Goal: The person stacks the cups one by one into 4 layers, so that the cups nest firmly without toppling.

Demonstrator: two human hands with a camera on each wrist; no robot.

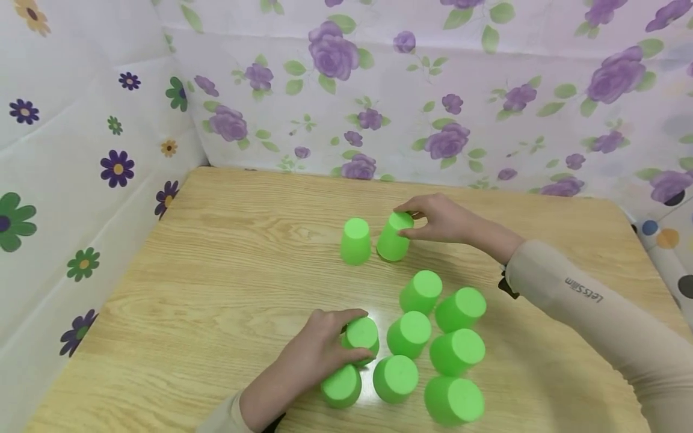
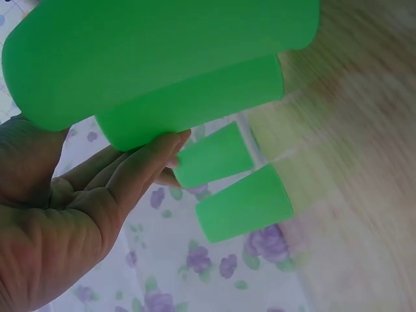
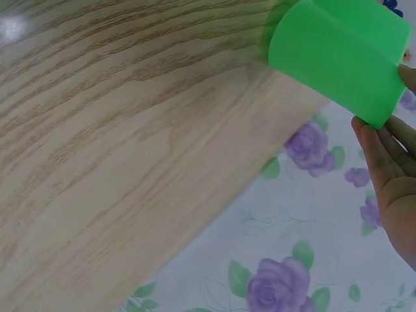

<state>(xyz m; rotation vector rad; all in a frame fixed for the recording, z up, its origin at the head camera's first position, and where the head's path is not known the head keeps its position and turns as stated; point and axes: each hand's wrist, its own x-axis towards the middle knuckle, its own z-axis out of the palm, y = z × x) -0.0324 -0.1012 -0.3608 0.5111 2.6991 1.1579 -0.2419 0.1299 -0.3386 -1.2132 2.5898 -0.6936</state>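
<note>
My right hand (image 1: 446, 219) pinches an upside-down green plastic cup (image 1: 394, 240) near its top, thumb on the near side and fingers on the far side. Just left of it stands another upturned green cup (image 1: 355, 242), a small gap away in the head view. Lower down, my left hand (image 1: 311, 352) grips a third green cup (image 1: 361, 334) between thumb and fingers. One more cup (image 1: 341, 386) stands close below that hand; it looms large across the top of the left wrist view. Whether the held cups touch the table is hard to tell.
Several more upturned green cups stand in a loose cluster right of my left hand, among them a middle one (image 1: 408, 335) and a near right one (image 1: 455, 401). The wooden table (image 1: 216, 270) meets a flowered cloth (image 1: 335, 108) at its back and left edges.
</note>
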